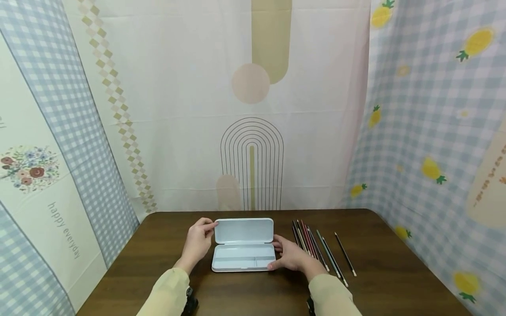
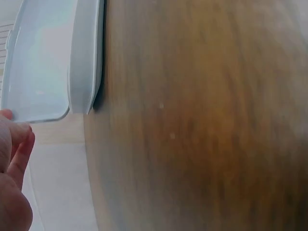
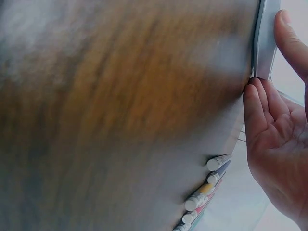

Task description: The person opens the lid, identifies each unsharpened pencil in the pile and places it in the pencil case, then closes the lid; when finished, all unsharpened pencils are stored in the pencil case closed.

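Observation:
A light grey-white pencil case [image 1: 243,251] lies open on the table, its lid [image 1: 243,231] raised at the back. The base has a long slot and a small compartment at the front right, with nothing seen inside. My left hand [image 1: 199,239] holds the lid's left edge near its upper corner; the left wrist view shows fingertips [image 2: 6,114] at that corner. At the base's right end is my right hand [image 1: 290,254], thumb at the front corner and fingers along the side. Several pencils [image 1: 307,239] lie loose just right of that hand.
A dark brown wooden table [image 1: 158,250] bears everything. One dark pencil [image 1: 345,254] lies apart at the far right of the group. A patterned cloth [image 1: 178,109] hangs behind the table, with checked cloths [image 1: 415,131] at the sides.

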Demonstrator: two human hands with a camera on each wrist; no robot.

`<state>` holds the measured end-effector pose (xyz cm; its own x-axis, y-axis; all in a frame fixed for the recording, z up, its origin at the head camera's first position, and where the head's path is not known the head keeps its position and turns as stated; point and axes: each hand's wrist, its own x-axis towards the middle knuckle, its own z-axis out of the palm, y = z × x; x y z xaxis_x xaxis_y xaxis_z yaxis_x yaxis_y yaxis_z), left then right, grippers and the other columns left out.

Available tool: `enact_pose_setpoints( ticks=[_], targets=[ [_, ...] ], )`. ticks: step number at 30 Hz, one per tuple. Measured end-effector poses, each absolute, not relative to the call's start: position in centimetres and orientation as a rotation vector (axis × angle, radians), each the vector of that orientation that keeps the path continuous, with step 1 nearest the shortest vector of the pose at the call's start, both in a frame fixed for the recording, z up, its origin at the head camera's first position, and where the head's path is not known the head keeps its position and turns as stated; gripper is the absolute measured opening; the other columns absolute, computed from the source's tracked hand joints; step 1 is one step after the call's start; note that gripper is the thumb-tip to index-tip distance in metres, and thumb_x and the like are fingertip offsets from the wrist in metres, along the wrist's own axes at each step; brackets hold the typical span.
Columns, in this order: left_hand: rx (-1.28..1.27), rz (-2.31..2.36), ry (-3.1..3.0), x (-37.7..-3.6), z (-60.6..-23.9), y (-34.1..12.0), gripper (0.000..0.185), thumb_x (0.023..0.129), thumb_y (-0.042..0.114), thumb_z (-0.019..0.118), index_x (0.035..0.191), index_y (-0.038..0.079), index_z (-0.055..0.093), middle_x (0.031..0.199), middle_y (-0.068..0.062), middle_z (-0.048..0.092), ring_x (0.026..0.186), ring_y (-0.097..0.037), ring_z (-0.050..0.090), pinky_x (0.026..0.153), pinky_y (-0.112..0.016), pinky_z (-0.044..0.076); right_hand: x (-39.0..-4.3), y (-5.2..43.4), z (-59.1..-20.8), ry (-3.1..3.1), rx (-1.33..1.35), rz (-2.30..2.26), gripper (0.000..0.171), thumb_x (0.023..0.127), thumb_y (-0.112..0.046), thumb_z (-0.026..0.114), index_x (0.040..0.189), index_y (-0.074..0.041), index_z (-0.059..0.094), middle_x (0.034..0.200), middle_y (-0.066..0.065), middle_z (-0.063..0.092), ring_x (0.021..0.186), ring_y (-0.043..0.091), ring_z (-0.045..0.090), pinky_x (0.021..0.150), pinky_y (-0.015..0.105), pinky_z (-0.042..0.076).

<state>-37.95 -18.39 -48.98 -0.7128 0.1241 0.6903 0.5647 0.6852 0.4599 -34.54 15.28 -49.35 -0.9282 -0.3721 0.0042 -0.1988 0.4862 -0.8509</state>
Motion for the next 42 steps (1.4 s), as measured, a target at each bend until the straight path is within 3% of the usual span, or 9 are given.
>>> enact_pose_setpoints(
  ticks=[8,15,18,20,23,27,30,36,42],
  targets=[
    [-0.566,-0.900,-2.220,-37.9,-49.1,-19.3,0.026,0.083,-0.014,0.078,0.104,-0.001,0.085,0.102,-0.006,0.079,0.080,-0.018,0.073,0.068,-0.028,0.061,-34.6,15.4,-49.2,2.537,-0.437,-1.436,0.109,0.076,-0.004,0.097,0.162,0.009,0.032,0.150,0.026,0.058,0.142,0.045,0.052,0.117,0.058,0.043],
    [-0.617,-0.833,-2.403,-37.5,-48.8,-20.3,0.029,0.090,-0.004,0.080,0.118,0.004,0.083,0.121,-0.008,0.079,0.107,-0.025,0.077,0.084,-0.037,0.064,-34.7,15.6,-49.2,2.523,-0.442,-1.421,0.110,0.078,-0.007,0.097,0.163,0.008,0.030,0.152,0.025,0.056,0.145,0.044,0.049,0.118,0.057,0.042],
    [-0.693,-0.779,-2.515,-37.3,-48.2,-20.5,0.034,0.093,0.000,0.079,0.126,0.005,0.080,0.131,-0.013,0.074,0.077,-0.014,0.076,0.072,-0.029,0.060,-34.7,15.7,-49.1,2.523,-0.456,-1.424,0.109,0.078,-0.007,0.097,0.163,0.008,0.031,0.152,0.024,0.056,0.146,0.044,0.048,0.119,0.057,0.041],
    [-0.725,-0.749,-2.580,-37.2,-48.0,-20.5,0.037,0.093,0.002,0.080,0.129,0.005,0.078,0.136,-0.016,0.071,0.053,-0.003,0.057,0.059,-0.024,0.049,-34.7,15.8,-49.0,2.521,-0.466,-1.425,0.108,0.078,-0.007,0.097,0.163,0.008,0.031,0.152,0.024,0.057,0.146,0.044,0.048,0.119,0.057,0.041],
    [-0.743,-0.739,-2.671,-37.2,-48.0,-20.7,0.044,0.093,0.008,0.082,0.137,0.007,0.074,0.144,-0.019,0.065,0.043,0.000,0.029,0.060,-0.025,0.044,-34.6,15.8,-49.1,2.514,-0.470,-1.426,0.108,0.077,-0.006,0.097,0.162,0.008,0.032,0.151,0.023,0.057,0.146,0.044,0.048,0.119,0.058,0.041],
    [-0.756,-0.751,-2.760,-37.0,-48.3,-21.0,0.062,0.090,0.017,0.087,0.148,0.007,0.065,0.156,-0.017,0.055,0.084,-0.014,0.073,0.095,-0.041,0.058,-34.6,15.8,-49.4,2.505,-0.466,-1.424,0.108,0.078,-0.008,0.097,0.163,0.007,0.032,0.151,0.023,0.057,0.145,0.043,0.049,0.119,0.057,0.041],
    [-0.788,-0.743,-2.813,-36.8,-48.4,-21.0,0.074,0.091,0.021,0.088,0.155,0.005,0.056,0.164,-0.018,0.046,0.141,-0.034,0.057,0.113,-0.053,0.048,-34.6,15.9,-49.5,2.493,-0.458,-1.425,0.108,0.078,-0.008,0.097,0.163,0.007,0.032,0.152,0.023,0.056,0.146,0.043,0.048,0.119,0.057,0.040],
    [-0.773,-0.763,-2.866,-36.5,-48.4,-20.6,0.081,0.095,0.019,0.083,0.163,0.003,0.042,0.172,-0.018,0.033,0.150,-0.040,0.045,0.120,-0.058,0.039,-34.6,15.9,-49.1,2.501,-0.430,-1.373,0.107,0.080,-0.014,0.097,0.164,0.003,0.033,0.157,0.024,0.053,0.147,0.044,0.048,0.120,0.057,0.039],
    [-0.729,-0.671,-2.906,-36.4,-48.2,-20.1,0.082,0.096,0.021,0.082,0.164,0.004,0.040,0.180,-0.011,0.006,0.160,-0.040,0.024,0.121,-0.078,0.014,-34.5,15.9,-49.1,2.521,-0.428,-1.304,0.105,0.084,-0.019,0.094,0.165,0.003,0.031,0.160,0.024,0.049,0.147,0.043,0.048,0.120,0.057,0.039]
  ],
)
